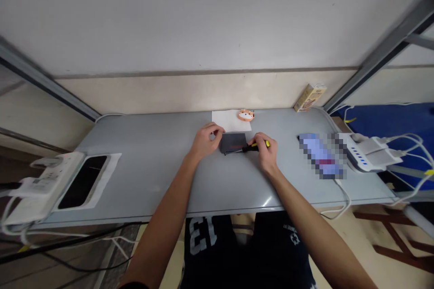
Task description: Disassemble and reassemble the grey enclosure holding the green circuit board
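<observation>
A flat dark grey box (233, 142) with a row of small slots along its near edge sits on the grey desk, in front of a white sheet of paper (225, 119). At its back left corner, my left hand (207, 141) has thumb and fingers drawn together, gripping that corner. My right hand (266, 151) is closed round the black and yellow handle of a screwdriver (253, 146). The screwdriver lies nearly level, its shaft pointing left along the front right of the box. Its exact tip is too small to make out.
On the paper rests an orange and white animal-faced item (245, 115). A phone (83, 181) lies left beside a white power strip (50, 185). To the right are a blurred-out phone (320, 156), a charging strip (361, 156) with cables and a small carton (309, 98).
</observation>
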Demonstrator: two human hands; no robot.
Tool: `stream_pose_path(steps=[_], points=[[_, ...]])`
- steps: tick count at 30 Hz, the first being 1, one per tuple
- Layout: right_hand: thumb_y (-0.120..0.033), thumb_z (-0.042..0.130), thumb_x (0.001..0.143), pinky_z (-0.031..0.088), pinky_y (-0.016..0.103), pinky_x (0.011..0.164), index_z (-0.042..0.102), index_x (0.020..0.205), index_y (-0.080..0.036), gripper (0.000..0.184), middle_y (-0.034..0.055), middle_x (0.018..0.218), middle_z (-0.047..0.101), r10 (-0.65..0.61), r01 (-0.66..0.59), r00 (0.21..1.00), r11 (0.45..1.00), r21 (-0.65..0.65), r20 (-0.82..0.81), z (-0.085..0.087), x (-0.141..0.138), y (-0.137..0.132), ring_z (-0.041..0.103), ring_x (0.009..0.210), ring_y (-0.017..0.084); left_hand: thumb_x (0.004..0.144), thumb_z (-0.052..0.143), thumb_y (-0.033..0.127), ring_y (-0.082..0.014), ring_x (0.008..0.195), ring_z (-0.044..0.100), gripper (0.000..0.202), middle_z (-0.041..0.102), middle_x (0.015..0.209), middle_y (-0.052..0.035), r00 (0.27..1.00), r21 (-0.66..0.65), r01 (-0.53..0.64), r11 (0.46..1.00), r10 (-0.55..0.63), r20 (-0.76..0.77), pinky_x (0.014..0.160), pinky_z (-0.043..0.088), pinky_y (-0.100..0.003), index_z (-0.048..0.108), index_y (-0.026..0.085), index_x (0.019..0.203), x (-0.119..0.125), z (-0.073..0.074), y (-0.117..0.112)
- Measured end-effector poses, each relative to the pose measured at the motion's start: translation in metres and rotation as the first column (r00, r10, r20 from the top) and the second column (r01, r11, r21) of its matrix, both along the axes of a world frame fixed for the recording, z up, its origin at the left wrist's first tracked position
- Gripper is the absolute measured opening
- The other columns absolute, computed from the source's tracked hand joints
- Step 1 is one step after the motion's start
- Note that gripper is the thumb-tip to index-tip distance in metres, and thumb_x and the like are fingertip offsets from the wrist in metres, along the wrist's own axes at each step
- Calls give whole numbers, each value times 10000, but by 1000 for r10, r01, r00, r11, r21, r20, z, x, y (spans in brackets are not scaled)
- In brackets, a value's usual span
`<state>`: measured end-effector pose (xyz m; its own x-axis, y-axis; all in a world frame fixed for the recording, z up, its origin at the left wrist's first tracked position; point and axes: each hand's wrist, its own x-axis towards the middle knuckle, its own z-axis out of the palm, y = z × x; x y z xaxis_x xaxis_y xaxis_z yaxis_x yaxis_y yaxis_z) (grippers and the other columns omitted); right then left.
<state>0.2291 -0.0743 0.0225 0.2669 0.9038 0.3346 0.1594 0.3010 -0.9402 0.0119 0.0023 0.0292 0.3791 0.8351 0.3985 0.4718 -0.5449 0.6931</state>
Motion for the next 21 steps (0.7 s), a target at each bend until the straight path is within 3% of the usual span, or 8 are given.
stream_pose_path(steps=[3,7,10,15,21], points=[[-404,502,930,383,275,575,655,618,-215,396,-5,619,560,-106,99,982,994,-50,-154,-3,5,8,496,597,139,999,511,357,-190,853,622,264,726,959,-43,996,-115,92,989,-93,-4,790,475,-340,728,214,954,2,7,-4],[-488,551,891,361,262,519,668,687,-205,368,-17,626,559,-246,187,892,965,-186,-380,-7,12,21,479,543,117,968,587,434,-187,857,597,261,710,1000,-38,985,-200,165,966,-171,-16,796,474,-337,740,233,1035,5,7,-6],[-543,564,884,351,262,513,680,735,-198,394,-27,585,538,-236,148,877,961,-232,-418,-10,13,27,470,517,111,922,664,420,-168,794,559,252,671,959,-27,990,-197,137,971,-141,-11,771,481,-323,727,241,1088,7,0,-3],[-559,577,890,357,259,518,687,756,-191,406,-26,579,536,-187,103,890,971,-215,-416,-11,11,27,473,524,110,934,642,344,-149,749,537,160,656,927,-23,992,-160,120,980,-123,-10,744,470,-309,736,230,995,8,-14,7],[-532,572,883,344,256,505,682,751,-188,385,-27,569,548,-201,91,855,965,-244,-478,-11,15,28,462,504,104,959,619,392,-154,773,578,207,684,936,-29,995,-129,100,986,-102,-7,753,478,-307,745,233,1000,4,-24,12]])
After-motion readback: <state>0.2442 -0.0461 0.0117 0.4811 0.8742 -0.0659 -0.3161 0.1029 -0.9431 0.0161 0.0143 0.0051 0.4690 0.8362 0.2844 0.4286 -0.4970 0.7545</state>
